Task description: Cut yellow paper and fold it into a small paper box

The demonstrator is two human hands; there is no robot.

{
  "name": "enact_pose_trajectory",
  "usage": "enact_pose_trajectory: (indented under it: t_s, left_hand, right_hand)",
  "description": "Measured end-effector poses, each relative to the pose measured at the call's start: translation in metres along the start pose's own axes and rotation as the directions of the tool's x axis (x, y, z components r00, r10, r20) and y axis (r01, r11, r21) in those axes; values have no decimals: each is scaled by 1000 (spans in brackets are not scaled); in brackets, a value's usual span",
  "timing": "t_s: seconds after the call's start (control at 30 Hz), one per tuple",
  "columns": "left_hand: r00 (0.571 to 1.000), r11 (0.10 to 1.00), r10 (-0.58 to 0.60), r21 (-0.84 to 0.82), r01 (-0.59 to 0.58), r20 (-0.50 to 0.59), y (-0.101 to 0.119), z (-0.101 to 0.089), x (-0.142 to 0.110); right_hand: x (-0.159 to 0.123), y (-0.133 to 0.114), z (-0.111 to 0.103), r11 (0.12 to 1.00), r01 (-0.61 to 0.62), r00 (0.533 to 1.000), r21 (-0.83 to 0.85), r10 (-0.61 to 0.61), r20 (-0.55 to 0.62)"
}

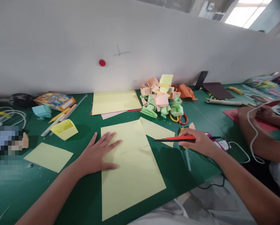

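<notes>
A large sheet of pale yellow paper (130,175) lies flat on the green table. My left hand (99,154) rests on its left side, fingers spread, holding nothing. In my right hand (198,140) is a red utility knife (181,138), its dark narrow tip pointing left above the gap between the large sheet and a smaller yellow piece (158,128). That smaller piece touches or overlaps the sheet's upper right edge; I cannot tell which. Another yellow rectangle (48,157) and a yellow folded paper box (64,129) lie left of my left hand.
A heap of folded paper pieces (162,100) stands by the white partition (60,47), with scissors (182,118) beside it. Stacked yellow paper (116,101), pens (65,115) and a patterned box (55,100) lie at the back. Another person's arm (257,134) is at the right.
</notes>
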State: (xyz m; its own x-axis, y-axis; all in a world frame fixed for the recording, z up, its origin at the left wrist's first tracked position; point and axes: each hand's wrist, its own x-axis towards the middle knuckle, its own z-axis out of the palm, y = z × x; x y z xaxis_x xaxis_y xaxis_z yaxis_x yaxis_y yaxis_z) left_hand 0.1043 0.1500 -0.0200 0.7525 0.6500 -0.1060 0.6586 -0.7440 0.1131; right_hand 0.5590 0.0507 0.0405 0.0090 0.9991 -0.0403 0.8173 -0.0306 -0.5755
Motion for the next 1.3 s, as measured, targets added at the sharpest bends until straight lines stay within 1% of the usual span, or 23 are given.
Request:
enact_pose_trajectory:
  t_s: [0.07,0.17,0.27,0.37,0.43,0.5,0.57,0.7,0.83,0.93,1.0,1.13,1.3]
  left_hand:
    - [1000,1000,8,-12,-8,11,0,-2,-1]
    - [1000,999,21,-27,-20,15,1,-6,-1]
    - [1000,999,21,-28,-21,12,1,-7,0]
    - [999,999,25,-31,-24,27,1,-8,0]
    - [999,999,25,-36,-24,41,1,-9,0]
    - [999,999,24,-38,-22,47,2,-9,-1]
    - [999,999,22,-35,-21,43,2,-9,-1]
    - [999,999,31,-35,-30,30,2,-7,-1]
    - [999,999,34,-31,-33,17,1,-6,-1]
    - [999,999,35,-28,-35,20,1,-6,-1]
    - [999,999,36,-24,-36,16,1,-6,-2]
    - [999,999,28,-23,-28,31,1,-7,-2]
    - [999,999,36,-29,-35,26,1,-9,-3]
  right_hand:
    - [-15,1,14,994,-60,996,88,65,-53]
    - [-34,-2,30,977,-144,975,154,167,-146]
    - [-46,-5,39,964,-161,956,210,205,-210]
    - [-52,-3,47,925,-155,948,346,237,-210]
    - [-53,1,54,840,-136,943,525,273,-192]
    - [-52,5,62,722,-112,937,683,306,-170]
    - [-50,6,69,651,-89,935,754,317,-163]
    - [-43,-2,83,586,-34,933,810,309,-184]
    - [-29,-21,100,521,52,922,852,304,-242]
    - [-17,-35,115,467,94,928,879,279,-248]
    - [-11,-40,124,436,97,943,895,247,-222]
    - [-6,-41,133,398,88,971,913,171,-168]
    - [-3,-39,135,389,120,970,913,150,-191]
